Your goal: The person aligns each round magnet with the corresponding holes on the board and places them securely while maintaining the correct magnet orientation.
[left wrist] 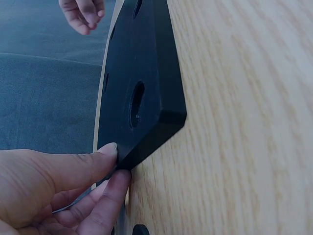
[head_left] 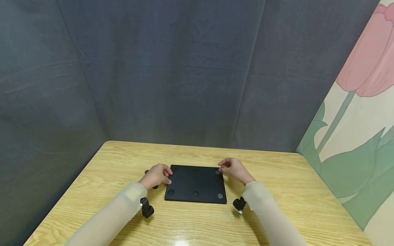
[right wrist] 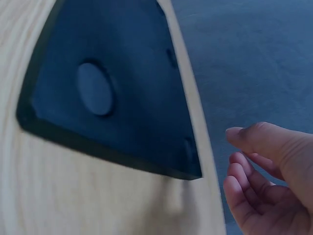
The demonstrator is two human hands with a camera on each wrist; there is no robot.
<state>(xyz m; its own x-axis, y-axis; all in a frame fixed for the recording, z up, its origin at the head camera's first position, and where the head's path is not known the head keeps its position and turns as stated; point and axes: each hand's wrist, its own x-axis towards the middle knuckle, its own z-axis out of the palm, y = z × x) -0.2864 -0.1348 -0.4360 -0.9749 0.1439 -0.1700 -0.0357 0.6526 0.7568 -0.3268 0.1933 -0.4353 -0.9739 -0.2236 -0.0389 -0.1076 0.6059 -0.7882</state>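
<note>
A flat black rectangular plate (head_left: 195,182) with round recesses lies on the table. My left hand (head_left: 157,175) is at its left edge; in the left wrist view the thumb and fingers (left wrist: 105,196) pinch that edge. A grey disc (right wrist: 95,89) fills the near right recess, while the near left recess (left wrist: 137,105) looks vacant. Just above the far right corner hovers my right hand (head_left: 234,169), apart from the plate. Its fingers (right wrist: 239,193) are loosely bent, and nothing shows between them and the thumb. Whether the far right recess (head_left: 218,172) holds a disc is hard to tell.
Small black round pieces (head_left: 155,187) lie left of the plate, partly hidden by the left hand. Wood-grain table (head_left: 191,222) surrounds the plate. A dark curtain (head_left: 172,75) hangs behind and to the left; a flower-painted wall (head_left: 354,136) stands at the right.
</note>
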